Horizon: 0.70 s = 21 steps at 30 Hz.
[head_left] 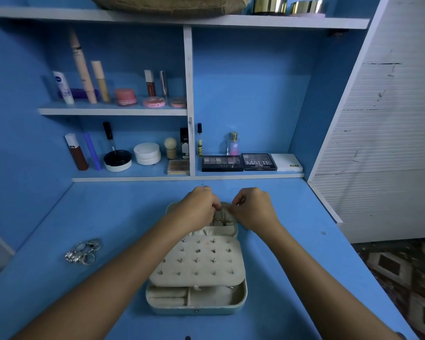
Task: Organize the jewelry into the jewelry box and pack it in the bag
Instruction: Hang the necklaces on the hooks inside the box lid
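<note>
Both hands, left [198,207] and right [253,209], pinch a thin chain [223,214] with curled fingers over open box [197,261] lid, rings [84,251] left on desk [292,241].

On the lower shelf in front of me, the dark eyeshadow palette [222,163] reads "NUDES", the one beside it [258,162] reads "MATTE", and the white box [288,162] says "NUDE". The small perfume bottle [233,144] shows "SB". Other labels are too blurred to read.
</note>
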### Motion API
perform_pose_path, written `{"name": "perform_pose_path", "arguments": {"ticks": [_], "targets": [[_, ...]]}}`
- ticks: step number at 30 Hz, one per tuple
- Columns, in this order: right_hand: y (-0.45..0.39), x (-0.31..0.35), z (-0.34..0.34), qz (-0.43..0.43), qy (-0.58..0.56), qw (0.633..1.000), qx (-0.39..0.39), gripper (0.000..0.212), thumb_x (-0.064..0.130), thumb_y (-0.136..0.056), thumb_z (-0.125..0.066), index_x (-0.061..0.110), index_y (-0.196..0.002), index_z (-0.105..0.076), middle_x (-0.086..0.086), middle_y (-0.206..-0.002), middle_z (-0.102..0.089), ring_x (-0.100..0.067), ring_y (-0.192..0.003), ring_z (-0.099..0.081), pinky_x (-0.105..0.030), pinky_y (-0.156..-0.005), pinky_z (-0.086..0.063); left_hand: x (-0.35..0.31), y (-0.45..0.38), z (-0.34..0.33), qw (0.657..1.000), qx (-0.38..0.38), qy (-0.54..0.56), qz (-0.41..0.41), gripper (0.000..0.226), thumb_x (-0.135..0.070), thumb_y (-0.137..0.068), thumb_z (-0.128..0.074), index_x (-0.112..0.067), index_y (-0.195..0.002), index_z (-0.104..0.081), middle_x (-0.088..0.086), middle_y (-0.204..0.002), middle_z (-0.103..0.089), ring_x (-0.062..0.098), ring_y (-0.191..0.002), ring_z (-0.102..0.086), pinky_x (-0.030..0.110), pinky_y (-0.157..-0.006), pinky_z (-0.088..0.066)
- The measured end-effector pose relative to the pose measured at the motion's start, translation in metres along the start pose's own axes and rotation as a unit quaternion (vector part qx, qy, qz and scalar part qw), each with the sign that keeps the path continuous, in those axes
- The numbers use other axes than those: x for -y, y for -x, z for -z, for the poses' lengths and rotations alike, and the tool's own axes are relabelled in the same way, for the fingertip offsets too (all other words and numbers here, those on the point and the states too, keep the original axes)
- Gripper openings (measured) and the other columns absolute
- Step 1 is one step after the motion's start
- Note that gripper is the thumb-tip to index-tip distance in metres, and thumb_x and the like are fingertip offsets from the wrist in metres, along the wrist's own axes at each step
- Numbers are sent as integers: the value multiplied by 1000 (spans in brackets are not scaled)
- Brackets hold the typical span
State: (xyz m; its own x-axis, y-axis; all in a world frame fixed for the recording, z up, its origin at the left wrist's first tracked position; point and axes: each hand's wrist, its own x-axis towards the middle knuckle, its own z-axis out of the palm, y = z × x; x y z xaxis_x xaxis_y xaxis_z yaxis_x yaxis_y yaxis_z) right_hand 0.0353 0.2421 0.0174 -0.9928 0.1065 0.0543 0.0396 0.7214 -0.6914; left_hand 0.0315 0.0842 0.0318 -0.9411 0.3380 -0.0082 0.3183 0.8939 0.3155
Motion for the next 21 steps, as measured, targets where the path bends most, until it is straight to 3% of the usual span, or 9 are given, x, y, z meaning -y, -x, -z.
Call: {"name": "perform_pose_path", "arguments": {"ticks": [4,8,11,15,19,21], "targets": [[-5,3,-6,-5,28,999,-17,18,7,-78,-70,14,-63,-63,2,-61,-60,-18,-57,-56,-20,-46,-42,-11,-7,4,998,35,-49,20,32,-3,-96,-49,-17,-115,-71,7,-115,-49,28,-110,-54,31,-87,-47],[-10,6,-10,-17,45,999,-11,18,7,-78,-70,14,-62,-64,-4,-69,-66,-20,-64,-61,-18,-43,-36,-9,-10,1,998,22,-58,10,25,-1,-93,-49,-7,-102,-72,6,-101,-46,30,-100,-57,29,-74,-41],[-9,10,-8,-25,61,998,10,9,2,-77,-64,5,-73,-72,-11,-76,-70,-26,-73,-67,-22,-48,-46,-8,-10,0,998,35,-50,35,22,2,-90,-49,-4,-88,-69,10,-101,-50,30,-89,-58,31,-64,-39],[-7,14,-3,-28,91,995,40,22,2,-79,-57,-5,-92,-74,-19,-92,-72,-29,-84,-69,-32,-65,-56,-9,-8,4,997,54,-26,41,26,-2,-90,-47,-13,-69,-58,11,-92,-53,29,-82,-59,28,-56,-36],[-3,14,2,-25,118,990,66,26,8,-83,-56,-3,-98,-74,-18,-100,-72,-29,-92,-68,-30,-68,-55,2,-5,0,998,54,14,32,22,-18,-91,-52,-16,-83,-72,4,-84,-64,26,-79,-64,35,-65,-55],[-3,15,4,-30,110,991,77,22,8,-81,-59,1,-94,-75,-17,-96,-73,-27,-86,-69,-30,-70,-58,6,-3,-2,997,49,40,33,19,-26,-91,-57,-21,-84,-74,1,-82,-67,23,-78,-66,39,-71,-59]]}}
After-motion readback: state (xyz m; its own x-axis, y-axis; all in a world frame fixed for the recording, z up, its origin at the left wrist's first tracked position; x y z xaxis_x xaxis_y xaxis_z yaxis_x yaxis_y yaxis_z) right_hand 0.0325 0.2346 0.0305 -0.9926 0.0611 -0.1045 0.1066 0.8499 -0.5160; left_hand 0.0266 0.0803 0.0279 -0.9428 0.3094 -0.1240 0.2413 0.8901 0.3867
